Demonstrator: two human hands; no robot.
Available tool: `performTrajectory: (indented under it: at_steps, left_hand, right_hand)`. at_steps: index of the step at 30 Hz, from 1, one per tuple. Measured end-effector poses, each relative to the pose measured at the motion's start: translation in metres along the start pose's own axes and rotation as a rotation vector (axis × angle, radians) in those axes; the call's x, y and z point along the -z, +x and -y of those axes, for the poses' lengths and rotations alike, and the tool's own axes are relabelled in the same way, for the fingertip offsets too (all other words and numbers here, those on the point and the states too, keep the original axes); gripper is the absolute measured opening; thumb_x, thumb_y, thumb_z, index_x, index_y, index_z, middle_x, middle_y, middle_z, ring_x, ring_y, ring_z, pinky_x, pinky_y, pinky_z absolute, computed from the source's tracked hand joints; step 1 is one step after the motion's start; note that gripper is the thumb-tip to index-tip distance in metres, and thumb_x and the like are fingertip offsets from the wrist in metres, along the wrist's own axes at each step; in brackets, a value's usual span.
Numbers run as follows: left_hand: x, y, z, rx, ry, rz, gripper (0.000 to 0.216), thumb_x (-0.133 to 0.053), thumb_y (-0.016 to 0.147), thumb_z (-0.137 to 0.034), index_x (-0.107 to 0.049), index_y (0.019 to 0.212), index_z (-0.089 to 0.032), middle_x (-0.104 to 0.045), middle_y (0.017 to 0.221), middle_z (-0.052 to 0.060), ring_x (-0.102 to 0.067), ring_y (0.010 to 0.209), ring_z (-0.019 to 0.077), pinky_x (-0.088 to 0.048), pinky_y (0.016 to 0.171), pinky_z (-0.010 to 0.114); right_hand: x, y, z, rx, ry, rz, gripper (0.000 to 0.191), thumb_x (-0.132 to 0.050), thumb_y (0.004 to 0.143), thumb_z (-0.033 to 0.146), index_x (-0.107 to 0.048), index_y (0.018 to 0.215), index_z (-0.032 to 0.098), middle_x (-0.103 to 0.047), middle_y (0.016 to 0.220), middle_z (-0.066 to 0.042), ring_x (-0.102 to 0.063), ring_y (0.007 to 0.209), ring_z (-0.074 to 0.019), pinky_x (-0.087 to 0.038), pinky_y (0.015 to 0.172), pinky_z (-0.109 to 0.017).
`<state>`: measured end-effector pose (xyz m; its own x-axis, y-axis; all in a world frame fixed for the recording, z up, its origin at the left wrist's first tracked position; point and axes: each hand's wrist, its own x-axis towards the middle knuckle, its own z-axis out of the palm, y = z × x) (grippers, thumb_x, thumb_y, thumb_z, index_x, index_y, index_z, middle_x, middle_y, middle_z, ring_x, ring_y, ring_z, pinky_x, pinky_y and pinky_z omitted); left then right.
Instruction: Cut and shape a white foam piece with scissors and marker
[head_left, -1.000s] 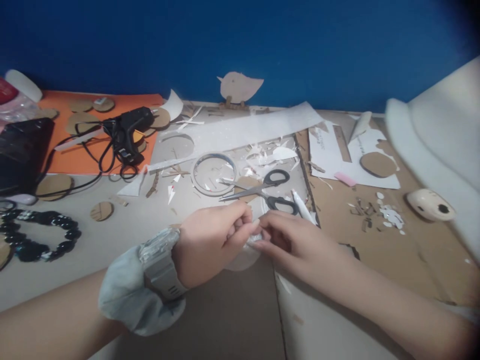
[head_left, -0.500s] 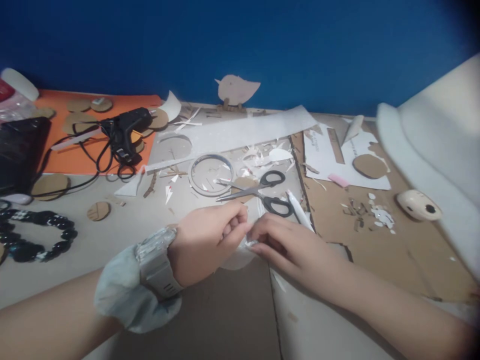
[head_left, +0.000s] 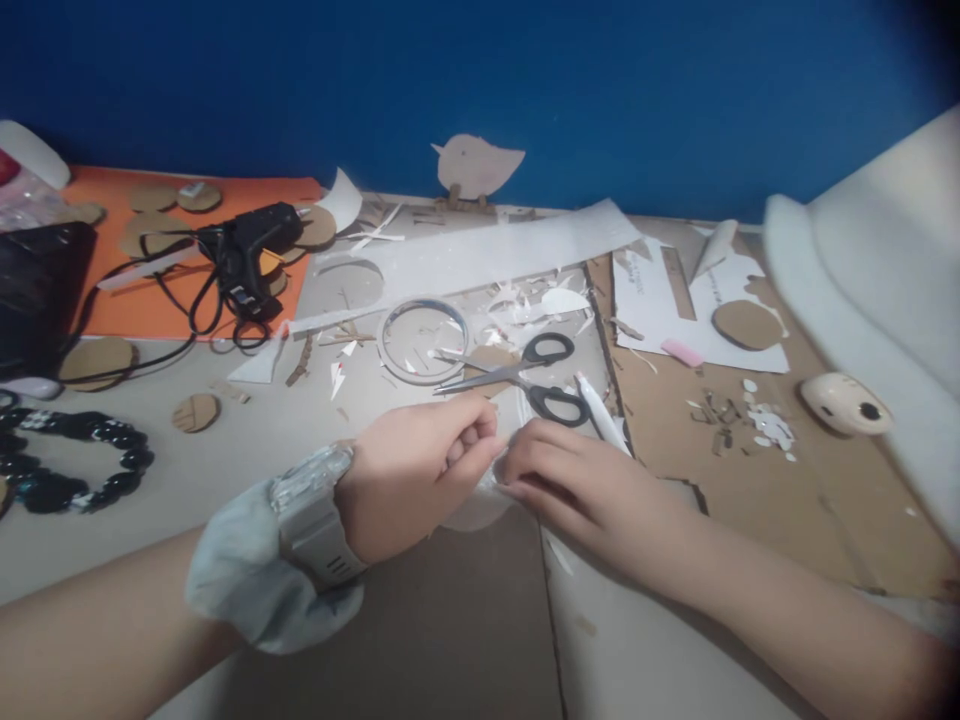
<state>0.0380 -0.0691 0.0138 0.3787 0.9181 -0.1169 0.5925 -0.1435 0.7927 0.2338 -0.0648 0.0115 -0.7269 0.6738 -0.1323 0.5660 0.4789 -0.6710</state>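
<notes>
We are holding a thin, translucent white sheet (head_left: 480,512) between our two hands, on the near side of a pair of grey-bladed, black-handled scissors (head_left: 517,372). The fingers of our right hand (head_left: 592,480) are pinching its crumpled upper part, their gap narrow; those of our left hand (head_left: 420,470), which is wearing a grey watch (head_left: 319,520) and a pale blue-grey fabric band (head_left: 255,575), are resting curled against it, and we are not able to tell what they are gripping. The scissors are lying with blades parted, one crossing a round, greyish ring (head_left: 384,350). Farther out on the grey tabletop (head_left: 255,420), a black glue gun (head_left: 247,245) is lying at left over an orange sheet (head_left: 169,322), and a pale, bird-shaped cutout (head_left: 480,168) is standing before a blue wall (head_left: 675,100).
</notes>
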Motion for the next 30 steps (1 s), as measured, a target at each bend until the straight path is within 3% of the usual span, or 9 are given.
performTrajectory:
  at_steps: [5,9,14,18,22,27,30]
  left_hand:
    - [-0.0007,0.0013,0.0003,-0.004,0.000,-0.008,0.013,-0.050,0.087,-0.024,-0.048,0.075,-0.021,-0.047,0.054,-0.011,-0.042,0.046,0.0048,-0.031,0.051,0.019]
    - [-0.0015,0.0023,0.0007,-0.018,-0.012,-0.006,0.013,-0.049,0.088,-0.024,-0.047,0.076,-0.021,-0.046,0.052,-0.012,-0.040,0.043,0.0041,-0.031,0.051,0.019]
    - [-0.0008,0.0014,0.0013,-0.024,0.016,-0.008,0.013,-0.050,0.088,-0.023,-0.047,0.075,-0.021,-0.047,0.053,-0.011,-0.042,0.045,0.0047,-0.030,0.050,0.019]
    - [-0.0001,-0.0005,0.0009,-0.027,-0.002,0.001,0.014,-0.049,0.088,-0.025,-0.047,0.076,-0.021,-0.047,0.052,-0.012,-0.041,0.044,0.0045,-0.031,0.051,0.019]
    - [-0.0005,0.0005,0.0003,-0.008,0.000,0.009,0.014,-0.049,0.088,-0.025,-0.046,0.075,-0.021,-0.047,0.052,-0.011,-0.042,0.043,0.0046,-0.031,0.050,0.020]
    - [-0.0005,0.0016,0.0009,-0.017,0.015,0.008,0.014,-0.048,0.089,-0.027,-0.047,0.076,-0.021,-0.047,0.051,-0.011,-0.042,0.043,0.0050,-0.031,0.050,0.019]
    - [-0.0003,0.0014,0.0011,-0.003,0.047,0.014,0.014,-0.047,0.089,-0.028,-0.048,0.076,-0.021,-0.048,0.051,-0.011,-0.042,0.043,0.0059,-0.031,0.049,0.020]
  right_hand:
    - [-0.0002,-0.0006,-0.0010,0.020,0.018,0.001,0.007,-0.047,0.095,0.020,-0.054,0.097,0.022,-0.053,0.095,-0.002,-0.052,0.088,-0.0155,-0.040,0.077,-0.027]
    - [0.0001,-0.0010,-0.0024,0.008,0.008,0.008,0.011,-0.046,0.095,0.019,-0.051,0.086,0.020,-0.052,0.090,-0.002,-0.052,0.083,-0.0152,-0.040,0.073,-0.027]
    - [0.0009,-0.0003,-0.0021,0.019,0.003,0.011,0.008,-0.047,0.095,0.020,-0.054,0.096,0.022,-0.053,0.095,-0.003,-0.052,0.088,-0.0169,-0.041,0.076,-0.029]
    - [0.0011,-0.0002,-0.0019,0.012,-0.011,0.011,0.010,-0.047,0.094,0.019,-0.053,0.087,0.020,-0.052,0.091,-0.002,-0.052,0.082,-0.0163,-0.041,0.071,-0.028]
    - [0.0007,-0.0005,-0.0028,0.041,0.007,0.007,0.009,-0.047,0.095,0.020,-0.055,0.099,0.022,-0.053,0.096,-0.003,-0.052,0.088,-0.0165,-0.042,0.077,-0.028]
    - [0.0017,-0.0009,-0.0021,0.018,-0.011,0.011,0.010,-0.046,0.095,0.018,-0.054,0.087,0.019,-0.052,0.090,-0.003,-0.052,0.083,-0.0161,-0.042,0.072,-0.027]
    - [0.0028,-0.0003,-0.0009,0.023,0.009,0.013,0.009,-0.046,0.095,0.019,-0.055,0.097,0.021,-0.052,0.093,-0.002,-0.053,0.086,-0.0158,-0.042,0.076,-0.027]
